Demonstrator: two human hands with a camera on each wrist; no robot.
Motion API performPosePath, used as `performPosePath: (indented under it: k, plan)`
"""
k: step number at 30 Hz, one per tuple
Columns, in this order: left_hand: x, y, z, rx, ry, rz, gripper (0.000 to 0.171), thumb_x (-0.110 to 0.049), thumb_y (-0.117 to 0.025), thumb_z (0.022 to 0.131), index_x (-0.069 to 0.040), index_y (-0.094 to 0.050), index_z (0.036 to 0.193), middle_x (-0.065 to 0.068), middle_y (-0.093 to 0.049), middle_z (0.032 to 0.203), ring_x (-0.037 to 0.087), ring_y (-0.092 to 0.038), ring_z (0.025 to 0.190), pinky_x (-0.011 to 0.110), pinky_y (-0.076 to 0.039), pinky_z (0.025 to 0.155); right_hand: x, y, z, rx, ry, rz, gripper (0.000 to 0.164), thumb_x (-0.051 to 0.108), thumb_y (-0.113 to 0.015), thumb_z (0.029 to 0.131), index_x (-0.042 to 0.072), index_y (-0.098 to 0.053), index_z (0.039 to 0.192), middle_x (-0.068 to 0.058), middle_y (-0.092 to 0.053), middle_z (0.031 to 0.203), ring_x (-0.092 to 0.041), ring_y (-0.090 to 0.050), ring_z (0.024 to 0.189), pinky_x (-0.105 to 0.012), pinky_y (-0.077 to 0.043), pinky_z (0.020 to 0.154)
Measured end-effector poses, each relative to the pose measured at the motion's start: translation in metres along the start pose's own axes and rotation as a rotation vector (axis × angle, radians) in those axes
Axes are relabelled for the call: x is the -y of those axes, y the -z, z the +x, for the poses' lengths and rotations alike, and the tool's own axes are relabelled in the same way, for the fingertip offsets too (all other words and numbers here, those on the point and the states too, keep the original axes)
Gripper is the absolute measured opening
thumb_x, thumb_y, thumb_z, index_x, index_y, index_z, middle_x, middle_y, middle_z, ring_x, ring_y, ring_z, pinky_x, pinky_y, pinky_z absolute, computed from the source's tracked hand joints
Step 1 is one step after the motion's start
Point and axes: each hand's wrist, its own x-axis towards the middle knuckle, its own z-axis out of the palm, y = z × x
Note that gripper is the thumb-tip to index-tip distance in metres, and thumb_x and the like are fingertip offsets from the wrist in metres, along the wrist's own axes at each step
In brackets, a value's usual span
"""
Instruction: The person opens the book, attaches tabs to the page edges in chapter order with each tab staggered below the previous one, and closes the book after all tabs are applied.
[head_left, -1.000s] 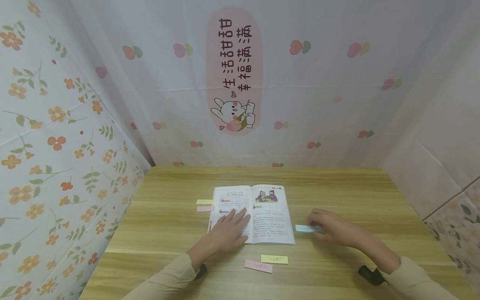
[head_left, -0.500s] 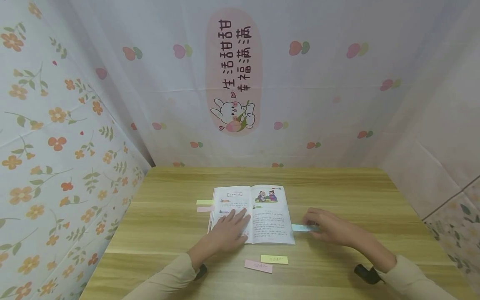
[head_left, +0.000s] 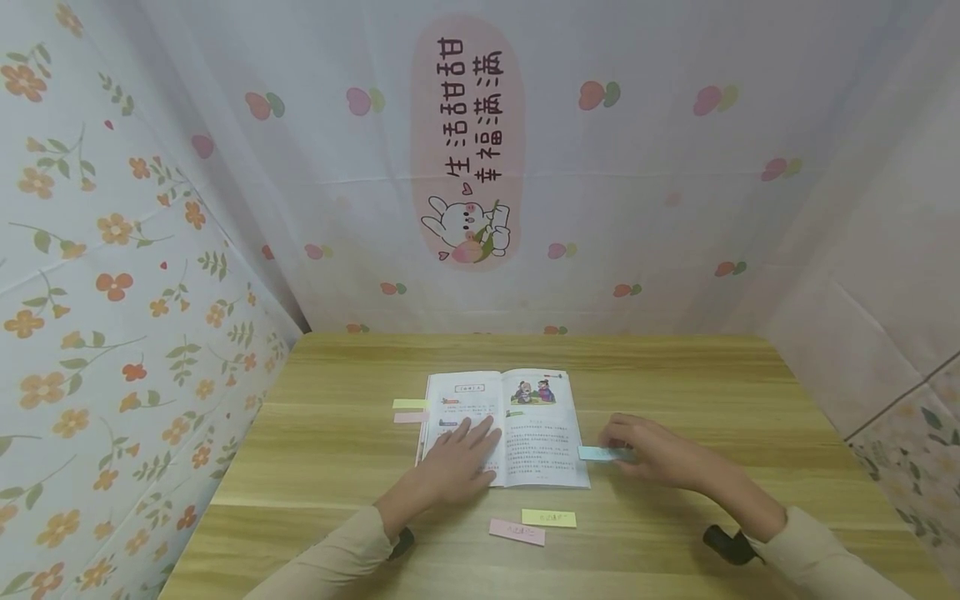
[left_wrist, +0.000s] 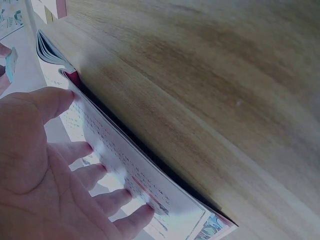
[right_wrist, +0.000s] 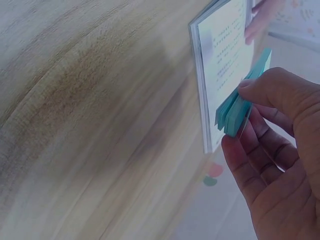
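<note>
An open book [head_left: 543, 454] with printed text and a small picture lies on the wooden table. My left hand [head_left: 461, 462] rests on its left page with fingers spread, pressing it down; the left wrist view shows the fingertips [left_wrist: 90, 175] on the paper. At the right page's outer edge, my right hand [head_left: 652, 450] pinches a blue-green pad of sticky notes [head_left: 600, 453] between thumb and fingers. In the right wrist view the pad [right_wrist: 237, 107] shows as several fanned layers, and its end overlaps the page edge in the head view.
A yellow sticky note pad [head_left: 549, 518] and a pink sticky note pad [head_left: 517, 532], both with handwriting, lie in front of the book. A yellow tab [head_left: 408, 404] and a pink tab [head_left: 408, 417] stick out from its left side. A patterned curtain [head_left: 637, 208] hangs behind the table.
My right hand has moved a little left with the blue-green sticky notes, bringing their end from beside the book to over its right edge. The left hand has stayed put.
</note>
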Motion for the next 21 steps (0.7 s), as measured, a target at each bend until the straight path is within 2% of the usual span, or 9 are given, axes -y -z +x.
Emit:
performPosePath:
  k: [8,21]
  plan:
    - [0.0,-0.001,0.0,0.001,0.002,-0.001,0.065,-0.041,-0.053,0.103,-0.012,-0.036,0.159,0.009,-0.024,0.166,0.04,-0.023,0.148,0.059,-0.028,0.114,0.006,0.001,0.004,0.011,-0.02,0.004,0.025,-0.001,-0.08,0.084,0.011,-0.071,0.105,0.009,-0.06,0.1,-0.008,-0.055,0.086,-0.028,-0.053,0.072]
    - [0.0,-0.001,0.001,0.0,0.003,0.005,0.064,-0.041,-0.052,0.104,-0.012,-0.036,0.159,0.009,-0.023,0.166,0.039,-0.023,0.148,0.058,-0.028,0.115,0.011,-0.002,0.01,0.014,-0.007,-0.011,0.024,0.0,-0.079,0.085,0.01,-0.071,0.106,0.007,-0.061,0.102,-0.008,-0.057,0.089,-0.028,-0.055,0.074]
